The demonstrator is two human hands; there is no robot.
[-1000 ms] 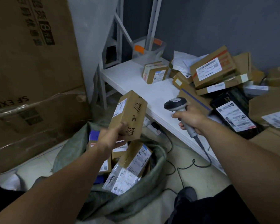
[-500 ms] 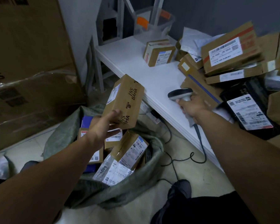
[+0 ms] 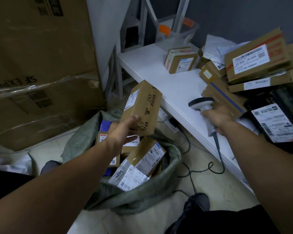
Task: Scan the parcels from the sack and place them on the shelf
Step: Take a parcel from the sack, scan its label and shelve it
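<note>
My left hand (image 3: pixel 122 132) grips the lower end of a brown cardboard parcel (image 3: pixel 142 105) printed "INS BAHA", tilted upright above the sack, its white label on the left face. My right hand (image 3: pixel 218 119) holds a grey barcode scanner (image 3: pixel 201 103) by the handle over the front edge of the white shelf (image 3: pixel 159 76), its head turned left toward the parcel. The green woven sack (image 3: pixel 142 196) lies open on the floor below, with several labelled parcels inside. A heap of parcels (image 3: pixel 254 63) covers the right part of the shelf.
Large cardboard cartons (image 3: pixel 37 73) stand at the left against the wall. The scanner's black cable (image 3: pixel 216 168) loops across the floor under the shelf edge. A clear plastic bin (image 3: pixel 176 29) sits at the back of the shelf. My dark shoe (image 3: pixel 196 205) is at the bottom centre.
My right hand has carried the scanner down and to the right, nearer the shelf surface. The parcel in my left hand has stayed over the sack, at much the same tilt.
</note>
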